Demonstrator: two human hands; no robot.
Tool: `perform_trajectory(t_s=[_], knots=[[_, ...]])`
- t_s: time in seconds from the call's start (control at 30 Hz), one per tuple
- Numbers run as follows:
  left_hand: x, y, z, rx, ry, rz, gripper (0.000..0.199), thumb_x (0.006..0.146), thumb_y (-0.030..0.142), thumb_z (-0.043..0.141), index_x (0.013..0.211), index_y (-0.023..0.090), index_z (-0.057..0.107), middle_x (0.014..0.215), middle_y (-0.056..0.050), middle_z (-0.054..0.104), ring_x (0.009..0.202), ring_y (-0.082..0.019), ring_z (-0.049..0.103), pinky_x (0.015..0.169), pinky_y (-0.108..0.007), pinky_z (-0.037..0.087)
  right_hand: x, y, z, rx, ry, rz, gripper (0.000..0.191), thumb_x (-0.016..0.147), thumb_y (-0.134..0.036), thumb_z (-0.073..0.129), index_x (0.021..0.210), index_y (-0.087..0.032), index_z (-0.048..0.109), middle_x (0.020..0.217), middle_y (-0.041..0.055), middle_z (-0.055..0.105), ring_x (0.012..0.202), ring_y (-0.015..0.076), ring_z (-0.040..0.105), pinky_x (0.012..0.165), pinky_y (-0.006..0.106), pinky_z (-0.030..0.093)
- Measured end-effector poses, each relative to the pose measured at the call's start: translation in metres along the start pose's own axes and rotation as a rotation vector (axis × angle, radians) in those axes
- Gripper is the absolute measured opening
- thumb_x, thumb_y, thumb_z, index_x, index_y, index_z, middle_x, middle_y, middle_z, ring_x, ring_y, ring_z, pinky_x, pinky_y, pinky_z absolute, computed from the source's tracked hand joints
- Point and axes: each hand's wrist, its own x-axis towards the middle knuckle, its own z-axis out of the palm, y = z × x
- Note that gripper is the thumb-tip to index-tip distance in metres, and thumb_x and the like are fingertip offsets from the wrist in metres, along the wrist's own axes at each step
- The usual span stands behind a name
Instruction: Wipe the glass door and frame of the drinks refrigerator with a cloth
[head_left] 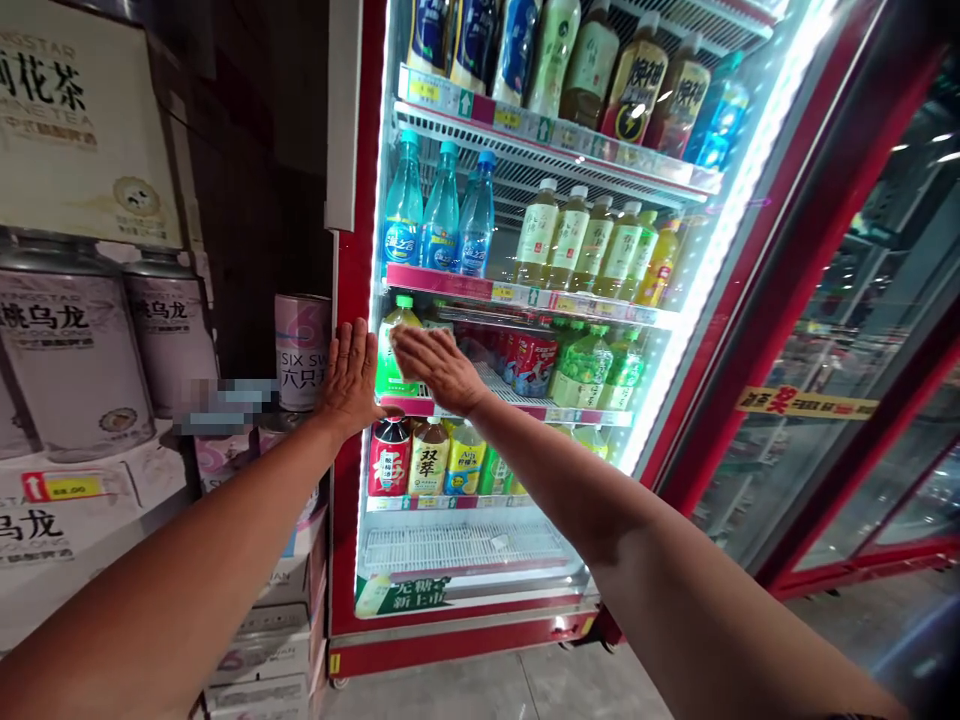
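Observation:
My left hand (pixel 350 382) lies flat with fingers stretched upward against the red left frame (pixel 346 540) of a lit drinks fridge. Just right of it, my right hand (pixel 444 368) presses a pale cloth (pixel 405 350) to the glass door, its fingers laid over the cloth. Much of the cloth is hidden under the fingers. Behind the glass, a green-capped bottle (pixel 391 376) stands partly covered by the cloth and hand. Red cans (pixel 534 362) show on the same shelf to the right.
Several shelves hold bottles, among them blue ones (pixel 441 220) and pale tea bottles (pixel 538 235). Large drink cans (pixel 79 350) stand on stacked cartons (pixel 259 660) close on the left. Another red-framed fridge (pixel 795 590) adjoins on the right. Below is a grey tiled floor (pixel 480 690).

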Motion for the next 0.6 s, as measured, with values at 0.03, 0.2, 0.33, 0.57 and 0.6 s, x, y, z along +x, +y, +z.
perform_trajectory(t_s=[0.03, 0.2, 0.33, 0.57, 0.6], knots=[[0.0, 0.0, 0.001, 0.001, -0.002, -0.003, 0.15, 0.068, 0.069, 0.081, 0.162, 0.007, -0.018, 0.17, -0.031, -0.007, 0.159, -0.042, -0.014, 0.129, -0.065, 0.004, 0.001, 0.004, -0.002, -0.011, 0.035, 0.076, 0.055, 0.105, -0.015, 0.037, 0.159, -0.024, 0.04, 0.169, 0.001, 0.038, 0.161, 0.016, 0.021, 0.135, 0.046, 0.017], [-0.001, 0.0, 0.003, -0.011, 0.001, -0.01, 0.149, 0.069, 0.071, 0.079, 0.162, 0.01, -0.02, 0.171, -0.028, -0.01, 0.159, -0.042, -0.016, 0.129, -0.065, 0.002, -0.012, 0.002, 0.003, -0.008, 0.04, 0.166, 0.054, 0.105, -0.013, 0.037, 0.157, -0.024, 0.043, 0.169, 0.0013, 0.037, 0.162, 0.0173, 0.017, 0.135, 0.049, 0.014], [-0.001, 0.0, 0.004, -0.017, -0.015, -0.025, 0.152, 0.065, 0.072, 0.081, 0.162, 0.009, -0.018, 0.171, -0.026, -0.011, 0.158, -0.041, -0.018, 0.129, -0.063, 0.0, -0.03, 0.002, 0.007, 0.051, -0.053, -0.053, 0.049, 0.107, -0.019, 0.038, 0.155, -0.025, 0.046, 0.166, 0.0002, 0.043, 0.16, 0.0151, 0.025, 0.135, 0.047, 0.019], [0.0, -0.003, 0.007, -0.016, -0.048, -0.055, 0.158, 0.059, 0.074, 0.083, 0.163, 0.006, -0.014, 0.171, -0.024, -0.016, 0.158, -0.039, -0.022, 0.129, -0.061, -0.006, -0.024, 0.028, -0.007, 0.036, 0.11, 0.279, 0.057, 0.104, -0.01, 0.033, 0.159, -0.021, 0.04, 0.171, 0.0018, 0.032, 0.163, 0.0179, 0.009, 0.136, 0.05, 0.01], [0.0, -0.003, 0.007, -0.021, -0.044, -0.057, 0.157, 0.059, 0.076, 0.082, 0.163, 0.006, -0.013, 0.171, -0.025, -0.016, 0.158, -0.039, -0.022, 0.129, -0.061, -0.006, -0.026, 0.026, -0.006, 0.041, 0.103, 0.289, 0.058, 0.103, -0.009, 0.033, 0.159, -0.022, 0.04, 0.171, 0.0012, 0.031, 0.163, 0.0179, 0.008, 0.136, 0.05, 0.009]])
